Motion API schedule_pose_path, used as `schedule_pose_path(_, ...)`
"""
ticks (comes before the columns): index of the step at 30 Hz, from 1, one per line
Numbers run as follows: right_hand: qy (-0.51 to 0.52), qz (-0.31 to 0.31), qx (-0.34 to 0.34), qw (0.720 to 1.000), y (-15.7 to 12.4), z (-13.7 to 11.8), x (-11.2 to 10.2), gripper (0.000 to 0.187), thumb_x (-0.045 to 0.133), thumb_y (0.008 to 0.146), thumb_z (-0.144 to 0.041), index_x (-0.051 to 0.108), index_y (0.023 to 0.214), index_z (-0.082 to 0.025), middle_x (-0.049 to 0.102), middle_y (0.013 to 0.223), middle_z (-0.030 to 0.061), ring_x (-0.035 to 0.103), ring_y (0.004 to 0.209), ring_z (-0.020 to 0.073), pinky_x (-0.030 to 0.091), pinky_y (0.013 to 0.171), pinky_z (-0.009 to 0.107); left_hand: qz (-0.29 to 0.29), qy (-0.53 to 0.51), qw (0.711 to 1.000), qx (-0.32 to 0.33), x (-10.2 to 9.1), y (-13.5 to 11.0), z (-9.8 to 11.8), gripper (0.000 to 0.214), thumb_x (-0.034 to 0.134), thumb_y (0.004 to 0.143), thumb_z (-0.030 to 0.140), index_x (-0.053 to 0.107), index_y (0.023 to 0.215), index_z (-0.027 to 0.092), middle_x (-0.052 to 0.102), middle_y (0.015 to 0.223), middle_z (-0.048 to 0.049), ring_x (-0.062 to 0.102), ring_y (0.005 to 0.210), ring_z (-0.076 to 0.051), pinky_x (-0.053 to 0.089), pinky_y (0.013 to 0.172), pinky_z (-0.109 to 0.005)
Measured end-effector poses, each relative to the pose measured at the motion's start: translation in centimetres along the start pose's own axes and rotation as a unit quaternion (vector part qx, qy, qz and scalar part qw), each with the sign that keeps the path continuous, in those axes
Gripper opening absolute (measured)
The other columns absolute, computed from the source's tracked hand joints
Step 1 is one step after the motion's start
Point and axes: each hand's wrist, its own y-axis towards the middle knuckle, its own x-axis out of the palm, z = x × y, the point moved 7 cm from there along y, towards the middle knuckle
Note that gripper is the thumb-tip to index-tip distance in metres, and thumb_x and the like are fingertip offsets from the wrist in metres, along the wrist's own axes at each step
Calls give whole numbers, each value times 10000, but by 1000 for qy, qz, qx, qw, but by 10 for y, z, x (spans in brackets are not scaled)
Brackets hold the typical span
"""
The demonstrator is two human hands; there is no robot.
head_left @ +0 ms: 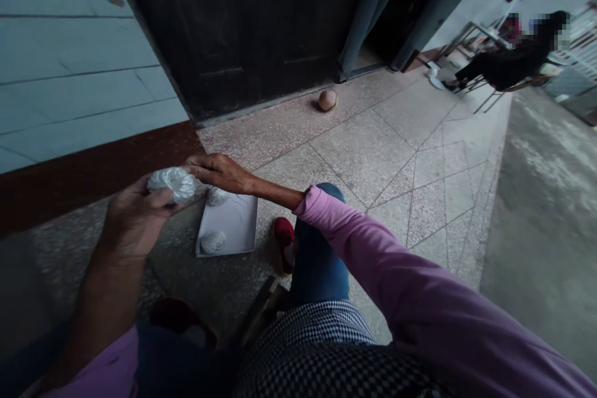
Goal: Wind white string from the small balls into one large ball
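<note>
My left hand is raised at the left and closed around a white, crinkled ball of thread or wrapped material. My right hand reaches across from the right in a pink sleeve. Its fingers are pinched at the edge of that white ball. Below the hands, a white tray lies on the speckled floor. Two more white balls rest on it, one at the near corner and one at the far corner, partly hidden behind my right wrist.
My knee in blue trousers and a red shoe sit beside the tray. A tan ball lies by the dark door. A seated person in dark clothes is far right among metal chairs. A tiled wall stands left.
</note>
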Motion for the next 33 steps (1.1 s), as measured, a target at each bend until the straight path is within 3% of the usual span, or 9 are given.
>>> schedule_pose_path(5, -15, -68, -8, 998, 6, -4, 40, 518, 883, 1304, -504, 697, 891, -252, 763, 928, 11, 714, 1016, 251, 552, 1022, 321, 120, -26, 990, 72, -33, 10, 7, 476, 1008, 514, 298, 751, 911, 240, 779, 972, -18, 680, 950, -235, 562, 720, -276)
schedule_pose_path(9, -22, -102, -35, 994, 5, -13, 60, 493, 861, 1315, -472, 695, 904, -259, 789, 952, 35, 725, 997, 261, 547, 1012, 350, 185, 18, 977, 104, -58, 17, 0, 576, 1014, 547, 402, 731, 1015, 222, 756, 956, -12, 672, 895, -218, 527, 723, -284)
schedule_pose_path(11, -15, -106, -52, 993, 5, -22, 57, 495, 837, 1326, -488, 700, 909, -260, 798, 972, 42, 728, 996, 260, 562, 1015, 362, 181, 68, 972, 132, -62, 18, -2, 607, 1071, 575, 415, 718, 1030, 222, 731, 912, 9, 665, 878, -213, 515, 749, -290)
schedule_pose_path(14, -6, -60, -79, 995, 5, -36, 33, 487, 812, 1333, -522, 724, 932, -259, 785, 1003, 52, 729, 1028, 265, 591, 1028, 376, 131, 106, 977, 130, -53, 16, -7, 602, 1134, 611, 422, 746, 1024, 220, 697, 850, 21, 640, 838, -206, 491, 742, -301)
schedule_pose_path(17, 2, 23, -81, 996, 7, -43, 0, 508, 797, 1335, -524, 724, 906, -263, 745, 983, 54, 702, 1042, 255, 594, 981, 360, 43, 52, 994, 83, -33, 9, -14, 523, 1102, 665, 417, 782, 1027, 218, 731, 883, -13, 649, 813, -209, 518, 707, -311)
schedule_pose_path(19, 13, 48, -73, 996, 8, -39, -8, 554, 772, 1346, -507, 704, 854, -262, 709, 936, 44, 660, 996, 229, 569, 942, 346, -5, -8, 998, 61, -20, 2, -14, 515, 1101, 683, 417, 789, 1041, 219, 768, 950, -48, 682, 842, -223, 550, 681, -310)
schedule_pose_path(23, 50, 31, -38, 998, 11, -19, 8, 661, 731, 1362, -595, 611, 799, -272, 615, 840, 20, 573, 904, 209, 506, 854, 354, -30, -90, 994, 61, -11, -4, -9, 591, 1194, 672, 449, 833, 1072, 208, 816, 1044, -89, 722, 896, -236, 603, 656, -306)
schedule_pose_path(27, 39, -5, -28, 999, 11, -5, 34, 684, 824, 1305, -707, 604, 819, -278, 600, 843, 14, 582, 894, 230, 484, 828, 361, 22, -112, 988, 99, -24, 1, -4, 606, 1231, 628, 421, 845, 1059, 243, 853, 1115, -66, 785, 941, -224, 658, 714, -286)
schedule_pose_path(33, -58, -101, -43, 992, 3, -10, 60, 605, 821, 1325, -616, 639, 861, -273, 674, 863, 14, 630, 893, 238, 494, 937, 377, 108, -97, 980, 136, -52, 12, -5, 705, 1235, 642, 384, 728, 1116, 259, 859, 1162, -32, 759, 1014, -214, 584, 752, -281)
